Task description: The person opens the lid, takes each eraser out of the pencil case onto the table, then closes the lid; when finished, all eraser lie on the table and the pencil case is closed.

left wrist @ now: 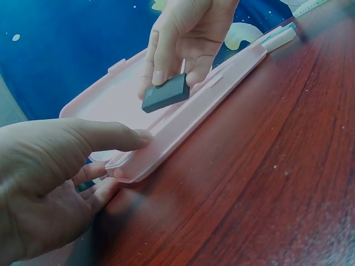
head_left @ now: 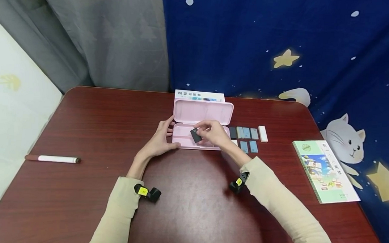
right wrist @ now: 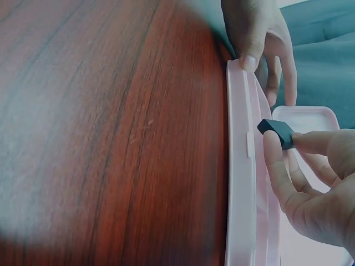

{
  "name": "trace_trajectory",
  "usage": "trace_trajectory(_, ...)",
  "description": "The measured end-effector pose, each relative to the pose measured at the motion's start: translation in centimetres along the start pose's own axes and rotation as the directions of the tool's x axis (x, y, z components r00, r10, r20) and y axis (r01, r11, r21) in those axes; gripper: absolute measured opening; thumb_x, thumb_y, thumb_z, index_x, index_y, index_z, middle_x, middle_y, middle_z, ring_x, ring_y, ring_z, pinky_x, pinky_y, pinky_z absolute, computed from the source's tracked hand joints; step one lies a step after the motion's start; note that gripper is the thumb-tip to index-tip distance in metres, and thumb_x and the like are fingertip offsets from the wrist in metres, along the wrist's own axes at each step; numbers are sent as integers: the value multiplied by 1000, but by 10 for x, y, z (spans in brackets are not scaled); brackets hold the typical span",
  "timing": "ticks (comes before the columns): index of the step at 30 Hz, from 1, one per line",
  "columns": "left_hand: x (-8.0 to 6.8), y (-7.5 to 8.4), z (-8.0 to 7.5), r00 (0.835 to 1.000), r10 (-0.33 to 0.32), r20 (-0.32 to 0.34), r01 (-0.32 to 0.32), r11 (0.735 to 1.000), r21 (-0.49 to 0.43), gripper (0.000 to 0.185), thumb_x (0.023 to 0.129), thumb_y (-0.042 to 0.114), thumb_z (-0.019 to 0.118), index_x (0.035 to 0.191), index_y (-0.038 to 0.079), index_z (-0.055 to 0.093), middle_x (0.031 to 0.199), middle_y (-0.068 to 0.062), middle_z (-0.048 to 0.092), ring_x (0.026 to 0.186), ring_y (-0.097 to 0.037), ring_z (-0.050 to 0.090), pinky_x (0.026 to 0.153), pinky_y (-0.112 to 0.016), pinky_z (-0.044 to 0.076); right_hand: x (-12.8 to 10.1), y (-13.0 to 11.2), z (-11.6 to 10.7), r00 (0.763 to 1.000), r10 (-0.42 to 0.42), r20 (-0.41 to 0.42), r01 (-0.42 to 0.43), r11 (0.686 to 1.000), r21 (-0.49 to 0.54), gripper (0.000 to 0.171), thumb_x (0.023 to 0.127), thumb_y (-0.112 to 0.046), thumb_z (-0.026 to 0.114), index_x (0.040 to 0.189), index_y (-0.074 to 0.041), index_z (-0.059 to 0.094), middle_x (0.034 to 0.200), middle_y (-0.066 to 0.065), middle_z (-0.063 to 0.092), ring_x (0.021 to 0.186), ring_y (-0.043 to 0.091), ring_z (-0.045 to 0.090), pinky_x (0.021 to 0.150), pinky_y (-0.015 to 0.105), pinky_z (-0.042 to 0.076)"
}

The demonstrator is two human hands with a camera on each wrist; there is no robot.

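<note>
An open pink case [head_left: 185, 140] lies on the dark red table [head_left: 99, 132], lid [head_left: 203, 112] raised at the back. My right hand [head_left: 213, 132] pinches a small dark block [head_left: 195, 135] between thumb and fingers, tilted, just above the case's tray. The left wrist view shows the block [left wrist: 165, 92] held over the pink case [left wrist: 183, 124]; in the right wrist view the block [right wrist: 276, 132] sits at my fingertips [right wrist: 272, 145]. My left hand [head_left: 162, 136] holds the case's left end, thumb [left wrist: 111, 136] on its front rim.
Several grey and blue blocks [head_left: 246, 138] and a white one [head_left: 262, 133] lie in rows right of the case. A green-covered book [head_left: 324, 170] lies at the right edge, a white marker [head_left: 52, 159] at the left, another book [head_left: 199, 95] behind the lid.
</note>
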State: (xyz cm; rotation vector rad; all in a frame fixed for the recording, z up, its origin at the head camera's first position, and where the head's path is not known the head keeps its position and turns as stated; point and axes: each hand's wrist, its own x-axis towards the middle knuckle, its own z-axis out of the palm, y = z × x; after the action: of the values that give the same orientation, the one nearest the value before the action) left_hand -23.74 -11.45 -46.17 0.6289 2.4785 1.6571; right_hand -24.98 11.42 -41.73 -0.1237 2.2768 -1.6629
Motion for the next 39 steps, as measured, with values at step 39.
trace_trajectory(39, -1, 4, 0, 999, -8, 37, 7, 999, 33, 101, 75, -3, 78, 153, 0, 13, 135, -24, 30, 114, -34, 44, 102, -43, 43, -57, 54, -132, 981, 41, -189, 1, 977, 215, 34, 90, 5, 61, 123, 13, 56, 98, 17, 62, 79, 17, 66, 71, 43, 58)
